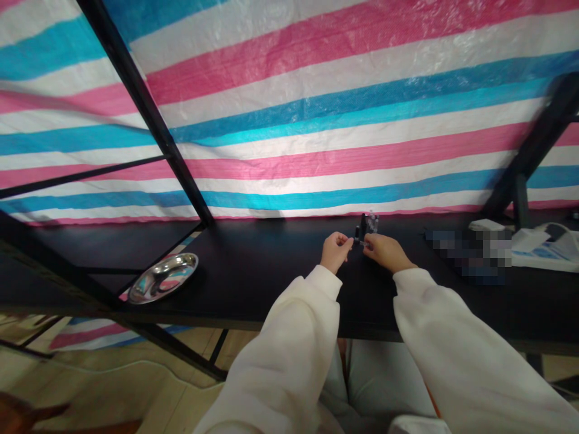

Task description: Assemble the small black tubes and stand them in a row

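Note:
Both my arms in white sleeves reach over a black table (253,271). My left hand (335,251) is closed in a loose fist, its fingertips pinched towards a small dark object (362,229) that stands near the table's far edge. My right hand (385,249) is also closed, its fingers pinched on something tiny right beside that object. The object looks like a small black part with a clear piece on top; it is too small to name. What each pinch holds is hidden.
A shiny metal dish (163,276) lies at the table's left end. White papers or packets (543,244) lie at the right. Black frame bars (149,114) rise on both sides. A pink, blue and white striped tarp (316,108) hangs behind.

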Demonstrator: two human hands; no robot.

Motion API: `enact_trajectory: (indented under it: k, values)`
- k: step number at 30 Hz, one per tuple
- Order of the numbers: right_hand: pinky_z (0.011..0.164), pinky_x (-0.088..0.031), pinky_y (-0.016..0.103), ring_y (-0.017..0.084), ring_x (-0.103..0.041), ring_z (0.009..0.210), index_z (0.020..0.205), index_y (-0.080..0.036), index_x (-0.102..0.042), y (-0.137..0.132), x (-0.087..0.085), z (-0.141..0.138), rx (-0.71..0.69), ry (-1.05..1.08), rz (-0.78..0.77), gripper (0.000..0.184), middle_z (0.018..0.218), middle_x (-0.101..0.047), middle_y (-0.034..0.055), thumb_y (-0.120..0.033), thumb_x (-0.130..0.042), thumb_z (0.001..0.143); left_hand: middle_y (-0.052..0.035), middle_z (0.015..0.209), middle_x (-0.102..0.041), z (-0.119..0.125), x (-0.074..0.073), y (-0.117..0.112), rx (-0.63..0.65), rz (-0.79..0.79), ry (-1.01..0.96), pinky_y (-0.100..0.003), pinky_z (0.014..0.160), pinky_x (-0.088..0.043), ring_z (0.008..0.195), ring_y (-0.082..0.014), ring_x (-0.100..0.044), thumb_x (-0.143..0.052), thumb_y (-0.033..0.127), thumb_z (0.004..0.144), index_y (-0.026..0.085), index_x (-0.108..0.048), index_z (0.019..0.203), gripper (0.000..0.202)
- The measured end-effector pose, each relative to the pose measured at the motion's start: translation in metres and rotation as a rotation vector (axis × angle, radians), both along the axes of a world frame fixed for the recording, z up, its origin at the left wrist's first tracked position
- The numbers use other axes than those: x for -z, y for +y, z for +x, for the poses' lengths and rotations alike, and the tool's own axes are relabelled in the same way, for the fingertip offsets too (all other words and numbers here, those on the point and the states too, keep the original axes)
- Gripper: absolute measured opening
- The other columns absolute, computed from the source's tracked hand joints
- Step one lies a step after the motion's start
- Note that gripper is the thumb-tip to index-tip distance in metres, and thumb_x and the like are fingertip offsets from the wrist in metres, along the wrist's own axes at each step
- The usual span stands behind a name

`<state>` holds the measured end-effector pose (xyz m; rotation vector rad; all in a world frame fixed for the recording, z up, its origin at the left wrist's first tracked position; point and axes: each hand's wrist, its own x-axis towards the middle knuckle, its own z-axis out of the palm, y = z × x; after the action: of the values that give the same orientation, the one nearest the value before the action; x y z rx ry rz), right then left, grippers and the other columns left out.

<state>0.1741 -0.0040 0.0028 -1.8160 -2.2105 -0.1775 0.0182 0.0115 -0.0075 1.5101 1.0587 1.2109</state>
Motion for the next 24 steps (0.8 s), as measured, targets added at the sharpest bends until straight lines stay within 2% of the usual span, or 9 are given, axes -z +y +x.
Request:
enact_trajectory:
  k: [14,20,24]
  values:
    - [0.057,-0.032,0.022,0.014,-0.057,0.07,0.085,-0.02,-0.059,0.0003,0.0029,-0.0009,-0.062,0.132,0.08,0.014,0.082,-0.064,0.0031,-0.025,-0.049,0.076,0.0038,0.059,-0.056,-0.0003,0.0023,0.0018,0.04,-0.015,-0.004,-0.016,0.032,-0.028,0.029,-0.0021,-0.04,-0.059,0.027,0.071,0.015,-0.043,0.068,0.021]
    - [0.056,-0.033,0.022,0.014,-0.058,0.066,0.084,-0.02,-0.06,-0.0003,0.0049,-0.0013,-0.086,0.153,0.139,0.014,0.077,-0.064,0.0027,-0.026,-0.05,0.076,0.0066,0.057,-0.055,0.0004,0.0002,0.0006,0.028,-0.072,-0.088,-0.015,0.032,-0.028,0.028,-0.0019,-0.039,-0.061,0.026,0.07,0.016,-0.043,0.081,0.024]
    - [0.053,-0.033,0.022,0.014,-0.058,0.062,0.083,-0.02,-0.06,-0.0013,0.0059,-0.0021,-0.137,0.154,0.205,0.014,0.073,-0.064,0.0024,-0.028,-0.05,0.077,0.0045,0.06,-0.056,0.0006,-0.0014,-0.0003,0.07,-0.104,-0.093,-0.015,0.032,-0.027,0.029,-0.0013,-0.04,-0.062,0.026,0.07,0.014,-0.048,0.082,0.023]
